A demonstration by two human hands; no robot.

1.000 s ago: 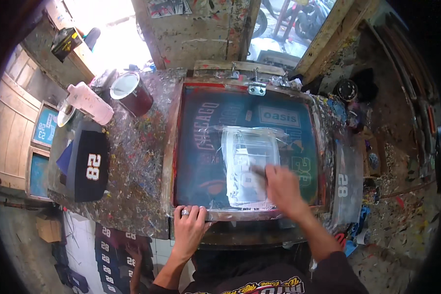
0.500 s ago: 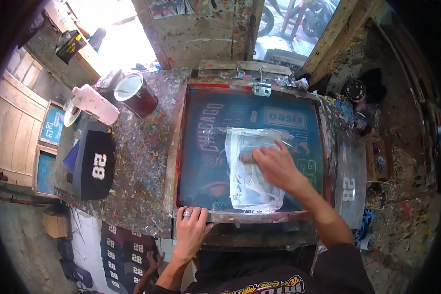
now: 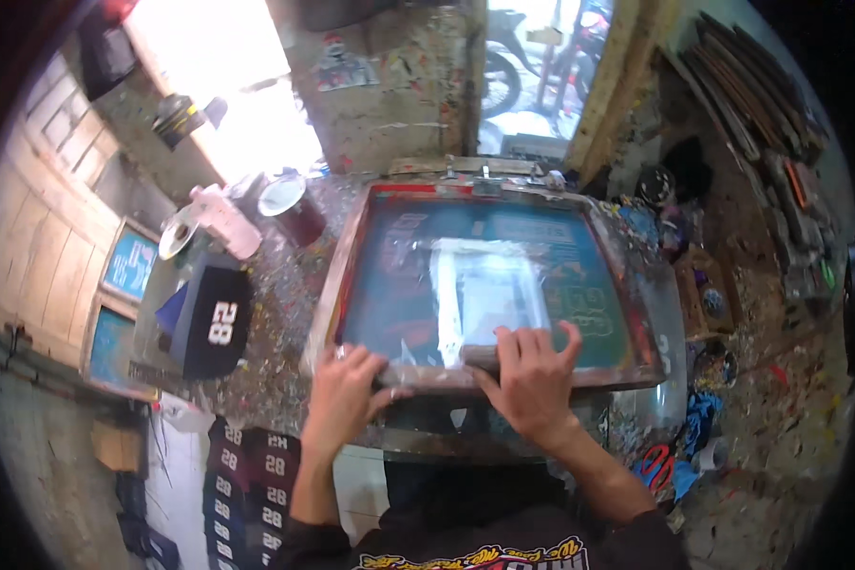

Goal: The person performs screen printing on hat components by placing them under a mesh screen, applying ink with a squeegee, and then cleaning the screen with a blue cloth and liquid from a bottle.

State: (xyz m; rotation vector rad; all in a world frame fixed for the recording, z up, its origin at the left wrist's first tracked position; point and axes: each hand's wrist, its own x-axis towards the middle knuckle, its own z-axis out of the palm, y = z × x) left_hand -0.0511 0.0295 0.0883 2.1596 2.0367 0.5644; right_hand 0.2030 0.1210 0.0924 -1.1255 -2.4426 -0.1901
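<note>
Screen-printing frame with blue mesh sits on a paint-speckled counter, its near edge apparently tilted up. Leftmost on the counter, a dark printed fabric piece rests near a pale pink bottle and a dark red paint can. The left hand curls closed over the near rail. White ink coats the central mesh. The right hand, partly closed, holds a squeegee at that rail. Red-handled scissors and a small open box show farther right.

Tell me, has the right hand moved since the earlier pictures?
Yes, the right hand moved toward the wearer, away from the metal hinge, to the screen frame's near edge.
</note>
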